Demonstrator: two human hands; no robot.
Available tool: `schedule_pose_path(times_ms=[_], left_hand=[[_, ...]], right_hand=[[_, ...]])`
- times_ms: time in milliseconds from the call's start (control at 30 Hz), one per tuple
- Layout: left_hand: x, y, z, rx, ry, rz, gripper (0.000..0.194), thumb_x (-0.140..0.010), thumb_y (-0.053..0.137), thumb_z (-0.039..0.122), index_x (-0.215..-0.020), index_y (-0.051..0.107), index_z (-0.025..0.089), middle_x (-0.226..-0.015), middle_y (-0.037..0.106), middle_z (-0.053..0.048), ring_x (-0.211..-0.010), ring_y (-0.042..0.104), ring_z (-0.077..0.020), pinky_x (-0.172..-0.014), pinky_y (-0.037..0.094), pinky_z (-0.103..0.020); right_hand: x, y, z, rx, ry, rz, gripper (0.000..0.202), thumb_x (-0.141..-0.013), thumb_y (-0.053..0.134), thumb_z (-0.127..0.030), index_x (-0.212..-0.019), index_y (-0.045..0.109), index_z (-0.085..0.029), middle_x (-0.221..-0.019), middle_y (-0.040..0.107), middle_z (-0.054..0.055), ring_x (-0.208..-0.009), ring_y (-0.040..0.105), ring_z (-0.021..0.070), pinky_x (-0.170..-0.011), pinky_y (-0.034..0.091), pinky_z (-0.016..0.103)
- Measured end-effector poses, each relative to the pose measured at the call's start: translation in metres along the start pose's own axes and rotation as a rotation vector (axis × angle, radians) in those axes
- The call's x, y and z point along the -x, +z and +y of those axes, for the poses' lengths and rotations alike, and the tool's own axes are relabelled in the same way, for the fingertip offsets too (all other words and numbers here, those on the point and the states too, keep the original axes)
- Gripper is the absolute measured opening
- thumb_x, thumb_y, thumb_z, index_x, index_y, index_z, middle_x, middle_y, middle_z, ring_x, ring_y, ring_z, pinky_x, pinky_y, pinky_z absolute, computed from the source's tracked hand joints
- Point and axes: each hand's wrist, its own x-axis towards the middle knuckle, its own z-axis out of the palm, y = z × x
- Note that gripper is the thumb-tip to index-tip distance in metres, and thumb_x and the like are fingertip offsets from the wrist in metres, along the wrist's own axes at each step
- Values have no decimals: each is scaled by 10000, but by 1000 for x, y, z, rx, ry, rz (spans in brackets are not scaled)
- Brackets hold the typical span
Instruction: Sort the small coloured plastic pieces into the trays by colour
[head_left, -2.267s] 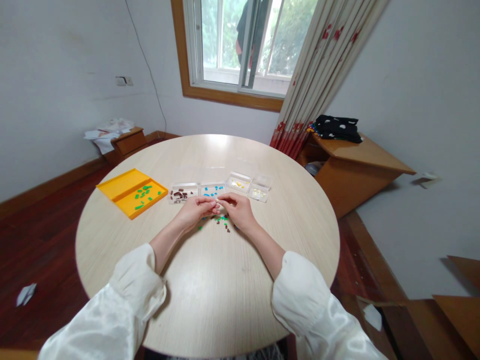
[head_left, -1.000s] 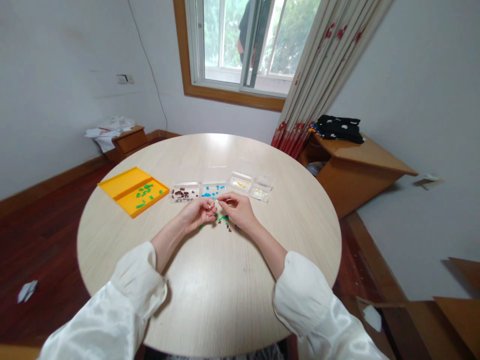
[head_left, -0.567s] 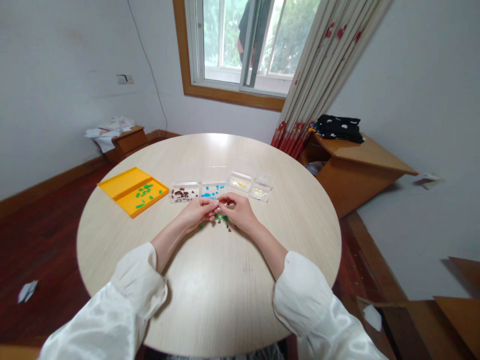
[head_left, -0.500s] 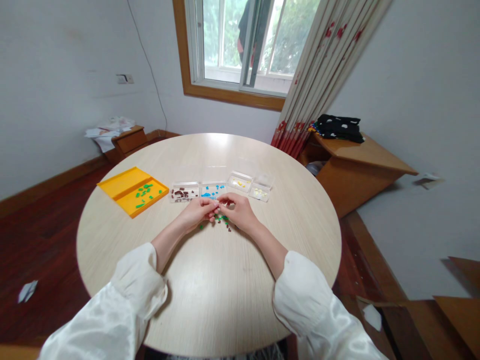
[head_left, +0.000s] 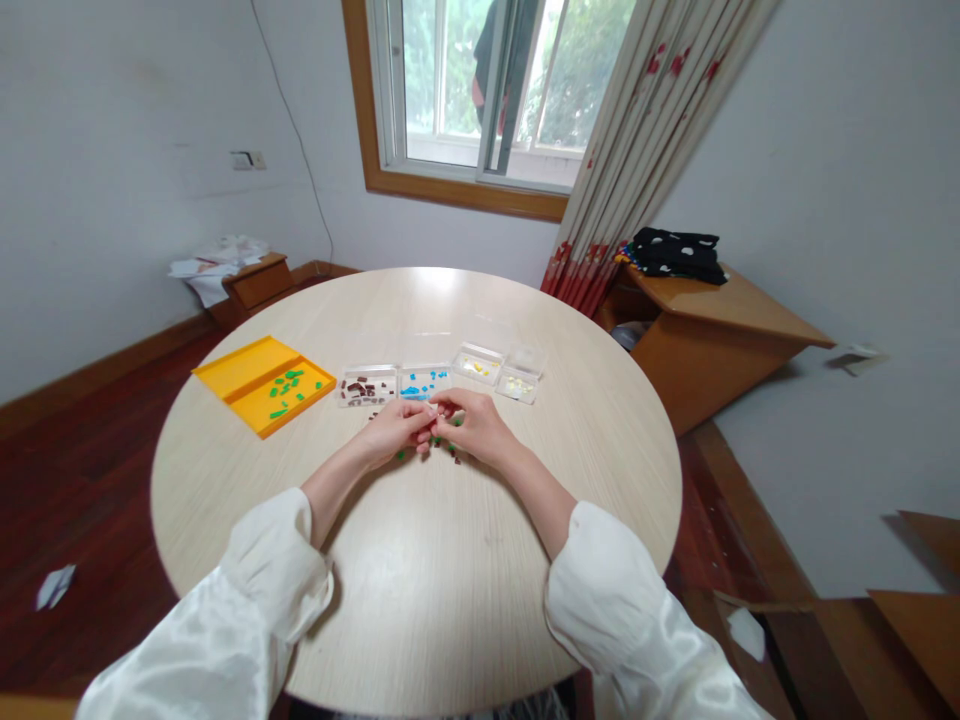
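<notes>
My left hand (head_left: 397, 430) and my right hand (head_left: 471, 425) meet fingertip to fingertip above the middle of the round table (head_left: 427, 560). Both are closed in a pinch, and whatever lies between the fingers is too small to make out. Small green pieces (head_left: 401, 455) and brown pieces (head_left: 457, 460) lie on the tabletop beneath and beside the hands, partly covered by them. Just beyond the fingers is a clear box with blue pieces (head_left: 424, 388). To its left stands a clear box of dark brown pieces (head_left: 361, 388).
An orange-yellow open case (head_left: 240, 366) with green pieces (head_left: 287, 380) lies at the left. Clear boxes with yellow pieces (head_left: 480, 368) and pale pieces (head_left: 520, 384) stand at the back right. A wooden cabinet (head_left: 720, 340) with black cloth (head_left: 675, 255) is beyond the table's right edge.
My right hand's fingers have shifted slightly over the small pieces, covering more of them. Both hands stay together in the same place, and the view has moved very slightly.
</notes>
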Motion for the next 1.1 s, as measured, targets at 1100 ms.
schedule_pose_path(times_ms=[1100], left_hand=[[-8, -5, -6, 113, 95, 125, 370, -566, 800, 394, -691, 673, 70, -464, 428, 37, -439, 379, -47, -427, 320, -190]], right_hand=[[-2, 3, -7, -19, -21, 86, 235, -816, 475, -166, -1048, 514, -174, -847, 600, 32, -740, 577, 130, -710, 475, 269]])
